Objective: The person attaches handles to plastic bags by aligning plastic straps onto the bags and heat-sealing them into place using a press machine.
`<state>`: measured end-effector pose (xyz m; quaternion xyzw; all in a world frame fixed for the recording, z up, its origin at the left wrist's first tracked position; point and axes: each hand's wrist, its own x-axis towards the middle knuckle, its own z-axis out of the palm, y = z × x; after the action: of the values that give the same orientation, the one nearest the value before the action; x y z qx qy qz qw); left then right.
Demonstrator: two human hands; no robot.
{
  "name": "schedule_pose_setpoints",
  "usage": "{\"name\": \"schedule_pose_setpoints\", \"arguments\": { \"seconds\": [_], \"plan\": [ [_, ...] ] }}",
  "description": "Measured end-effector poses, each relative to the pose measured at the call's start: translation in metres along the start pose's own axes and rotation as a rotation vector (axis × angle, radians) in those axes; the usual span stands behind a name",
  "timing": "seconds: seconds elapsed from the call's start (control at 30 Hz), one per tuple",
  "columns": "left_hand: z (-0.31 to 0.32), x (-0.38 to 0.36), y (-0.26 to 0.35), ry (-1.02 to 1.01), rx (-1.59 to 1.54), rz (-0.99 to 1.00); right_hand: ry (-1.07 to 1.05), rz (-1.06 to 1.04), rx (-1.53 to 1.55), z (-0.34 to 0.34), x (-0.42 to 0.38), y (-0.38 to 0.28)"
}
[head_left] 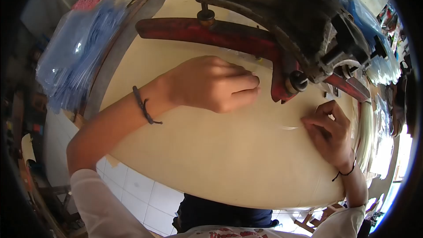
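Observation:
My left hand [216,86] rests over the pale tabletop [220,158], its fingers folded together and pointing right. Whatever may be under those fingers is hidden. On the right, my right hand [330,132] is closed in a pinch low over the same surface. A thin, shiny clear sliver [289,128] glints just left of its fingertips; I cannot make out whether the fingers hold it. Beyond both hands stands a dark metal machine [304,22] with a worn red bar [176,31] across the table.
A stack of bluish clear plastic sleeves [83,48] lies at the left, with a pink bundle [88,2] behind it. More clear plastic [383,70] is piled at the right. The red bar's lower end comes down between my hands. White floor tiles [141,191] show below the table.

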<state>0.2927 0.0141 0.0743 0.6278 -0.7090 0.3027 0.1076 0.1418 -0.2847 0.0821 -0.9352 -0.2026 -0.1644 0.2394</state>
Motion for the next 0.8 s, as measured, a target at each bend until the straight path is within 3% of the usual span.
{"name": "schedule_pose_setpoints", "arguments": {
  "seconds": [0.37,0.8],
  "plan": [
    [0.0065,-0.0074,-0.0069,0.1,0.004,-0.043,-0.006,0.064,0.039,-0.0055,0.0022,0.0027],
    [0.011,-0.0017,-0.0081,-0.006,0.06,-0.18,-0.044,0.125,0.084,-0.0062,0.0052,0.0014]
  ]
}}
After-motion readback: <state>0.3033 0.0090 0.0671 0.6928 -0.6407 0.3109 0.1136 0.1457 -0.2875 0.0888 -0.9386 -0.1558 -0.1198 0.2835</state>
